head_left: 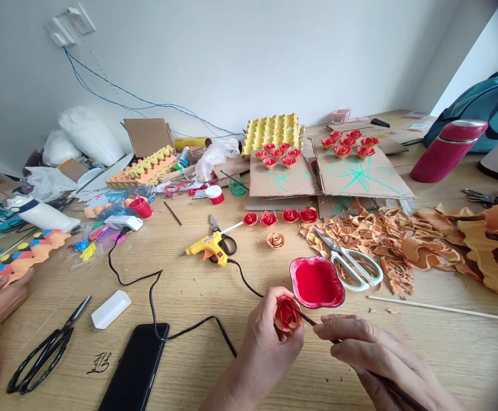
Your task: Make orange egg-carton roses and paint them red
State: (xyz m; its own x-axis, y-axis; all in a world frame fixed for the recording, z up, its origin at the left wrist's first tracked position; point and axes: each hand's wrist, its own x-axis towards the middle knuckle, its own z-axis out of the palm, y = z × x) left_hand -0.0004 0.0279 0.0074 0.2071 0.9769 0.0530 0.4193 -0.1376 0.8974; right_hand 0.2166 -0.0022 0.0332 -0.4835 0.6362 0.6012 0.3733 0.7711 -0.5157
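Observation:
My left hand (262, 346) is closed around a small carton rose (288, 314), orange at its outer petals and red inside. A dark thin paintbrush (338, 341) is gripped in my right hand (375, 348), and its tip touches the rose's red middle. Just behind the rose stands a pink-rimmed dish (318, 281) of red paint. An unpainted orange rose (275, 240) lies farther back, near a row of several red roses (290, 215).
A yellow glue gun (208, 248) with its black cord, white-handled scissors (355, 262), black scissors (49, 351) and a phone (135, 368) lie around my hands. Orange scraps (372, 234) are heaped at right. Another person's hand (0, 302) rests at far left by a painted carton strip (30, 257).

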